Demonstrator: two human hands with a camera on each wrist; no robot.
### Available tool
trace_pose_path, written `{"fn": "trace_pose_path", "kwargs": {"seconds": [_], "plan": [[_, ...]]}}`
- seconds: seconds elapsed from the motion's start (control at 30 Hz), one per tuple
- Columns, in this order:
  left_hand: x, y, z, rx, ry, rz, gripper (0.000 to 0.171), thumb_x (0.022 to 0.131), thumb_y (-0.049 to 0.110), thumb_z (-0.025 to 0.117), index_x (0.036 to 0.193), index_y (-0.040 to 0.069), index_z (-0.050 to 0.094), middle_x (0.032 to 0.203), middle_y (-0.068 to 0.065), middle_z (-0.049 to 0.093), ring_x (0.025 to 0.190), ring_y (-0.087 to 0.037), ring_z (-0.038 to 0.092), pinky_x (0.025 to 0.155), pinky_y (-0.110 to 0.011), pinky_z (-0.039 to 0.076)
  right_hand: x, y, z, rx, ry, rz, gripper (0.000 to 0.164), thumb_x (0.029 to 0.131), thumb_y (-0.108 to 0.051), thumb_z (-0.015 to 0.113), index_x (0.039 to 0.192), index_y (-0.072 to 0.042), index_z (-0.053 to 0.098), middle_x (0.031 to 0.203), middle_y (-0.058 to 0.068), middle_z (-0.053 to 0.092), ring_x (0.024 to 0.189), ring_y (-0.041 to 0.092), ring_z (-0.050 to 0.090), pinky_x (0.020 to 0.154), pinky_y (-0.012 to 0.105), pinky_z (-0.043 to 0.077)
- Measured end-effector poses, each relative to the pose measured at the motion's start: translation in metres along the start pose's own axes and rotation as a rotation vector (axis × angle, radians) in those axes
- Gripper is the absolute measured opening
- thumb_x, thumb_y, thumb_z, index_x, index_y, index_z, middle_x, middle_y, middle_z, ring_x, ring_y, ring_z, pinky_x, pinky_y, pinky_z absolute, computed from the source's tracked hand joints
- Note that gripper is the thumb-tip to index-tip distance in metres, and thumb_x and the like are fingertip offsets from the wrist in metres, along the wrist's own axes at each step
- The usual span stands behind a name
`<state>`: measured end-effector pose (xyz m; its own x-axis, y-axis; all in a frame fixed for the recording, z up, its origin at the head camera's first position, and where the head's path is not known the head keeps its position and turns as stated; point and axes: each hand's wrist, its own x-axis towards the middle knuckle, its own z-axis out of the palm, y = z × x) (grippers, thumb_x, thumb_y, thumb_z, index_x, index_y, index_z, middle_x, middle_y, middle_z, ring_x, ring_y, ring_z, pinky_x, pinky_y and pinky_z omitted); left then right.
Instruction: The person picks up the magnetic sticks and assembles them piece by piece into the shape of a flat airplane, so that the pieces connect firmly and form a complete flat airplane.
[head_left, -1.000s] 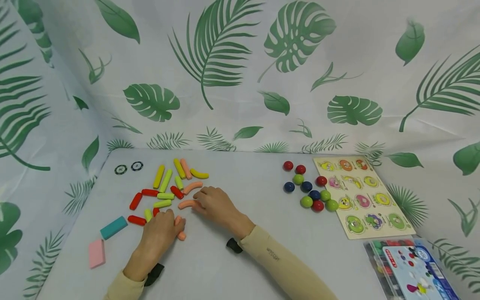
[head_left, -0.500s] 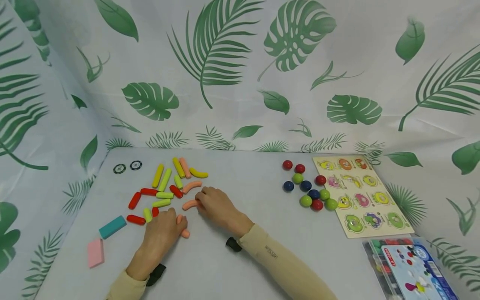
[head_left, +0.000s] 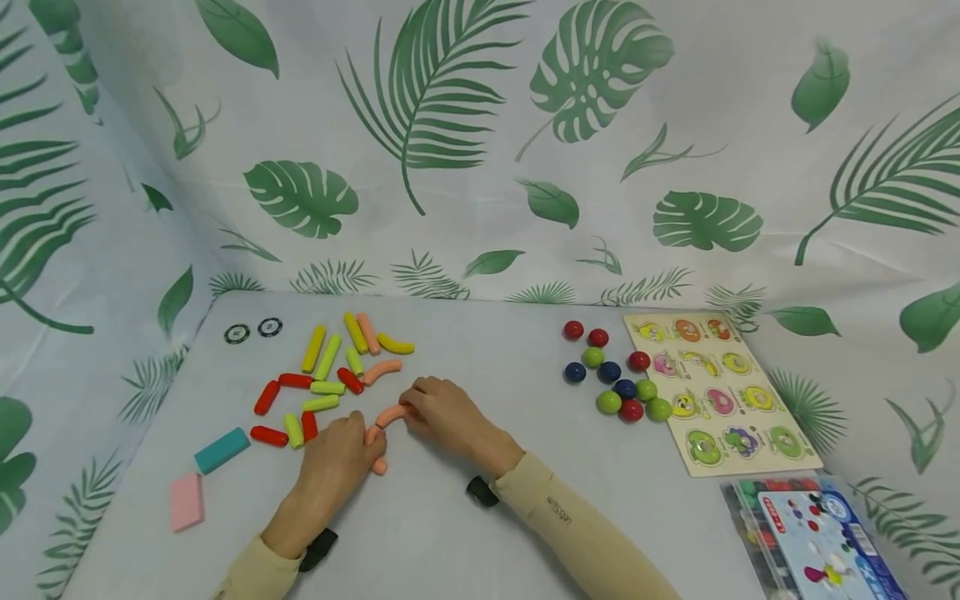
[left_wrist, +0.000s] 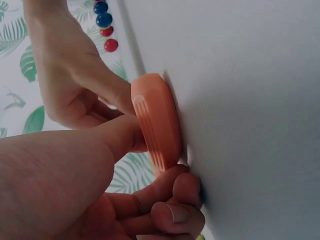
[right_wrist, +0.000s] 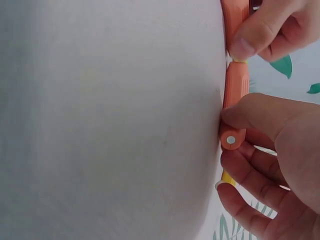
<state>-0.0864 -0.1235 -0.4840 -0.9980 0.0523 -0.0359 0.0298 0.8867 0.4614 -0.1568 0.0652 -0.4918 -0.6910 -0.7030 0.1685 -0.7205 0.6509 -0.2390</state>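
My left hand (head_left: pixel 337 454) pinches an orange ridged toy rod (left_wrist: pixel 159 120) between thumb and fingers, low over the table. Part of it is hidden under the hand in the head view. My right hand (head_left: pixel 453 419) pinches a second, curved orange rod (head_left: pixel 391 415), which has a small silver disc in its end in the right wrist view. The two rods stand end to end, touching or nearly so. Beyond the hands lie another curved orange rod (head_left: pixel 382 371), a straight orange one (head_left: pixel 368 334), and several red, yellow and light-green rods, including a red rod (head_left: pixel 350 381).
Red, blue and green balls (head_left: pixel 609 402) lie at the right, beside a wooden fruit puzzle board (head_left: pixel 678 437). A toy box (head_left: pixel 813 533) stands front right. A teal block (head_left: pixel 222 451), a pink block (head_left: pixel 187 502) and two black-and-white discs (head_left: pixel 270 327) are at the left.
The left hand has moved slightly right with its orange rod. My right hand has shifted a little right too, and its curved rod has turned so its near end meets the other rod.
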Motion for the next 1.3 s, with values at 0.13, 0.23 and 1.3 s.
{"fn": "trace_pose_path", "kwargs": {"seconds": [0.13, 0.23, 1.3], "plan": [[0.0, 0.0, 0.003, -0.003, 0.009, 0.014, 0.032, 0.093, 0.021, 0.068, 0.073, 0.006, 0.049, 0.059, -0.001, 0.038, 0.045, -0.015, 0.039, 0.043, -0.025, 0.028, 0.0, 0.0, 0.002, -0.003, 0.012, -0.028, 0.016, 0.096, -0.021, 0.071, 0.109, -0.013, 0.075, 0.098, -0.002, 0.068, 0.086, 0.012, 0.062, 0.079, 0.026, 0.052], [0.0, -0.001, 0.004, -0.007, 0.016, 0.014, 0.033, 0.093, 0.022, 0.069, 0.072, 0.006, 0.049, 0.058, -0.001, 0.039, 0.044, -0.014, 0.039, 0.042, -0.025, 0.028, 0.001, 0.0, 0.002, 0.004, 0.026, -0.039, 0.016, 0.096, -0.021, 0.071, 0.109, -0.013, 0.075, 0.097, -0.002, 0.068, 0.085, 0.012, 0.061, 0.079, 0.027, 0.052], [0.012, -0.023, -0.021, -0.006, 0.242, 0.061, 0.033, 0.091, 0.027, 0.077, 0.1, -0.003, 0.068, 0.078, -0.012, 0.061, 0.067, -0.024, 0.056, 0.053, -0.032, 0.048, -0.002, 0.002, 0.003, 0.09, 0.067, -0.078, 0.019, 0.095, -0.016, 0.072, 0.114, -0.011, 0.073, 0.11, 0.0, 0.07, 0.101, 0.014, 0.065, 0.09, 0.026, 0.053]]}}
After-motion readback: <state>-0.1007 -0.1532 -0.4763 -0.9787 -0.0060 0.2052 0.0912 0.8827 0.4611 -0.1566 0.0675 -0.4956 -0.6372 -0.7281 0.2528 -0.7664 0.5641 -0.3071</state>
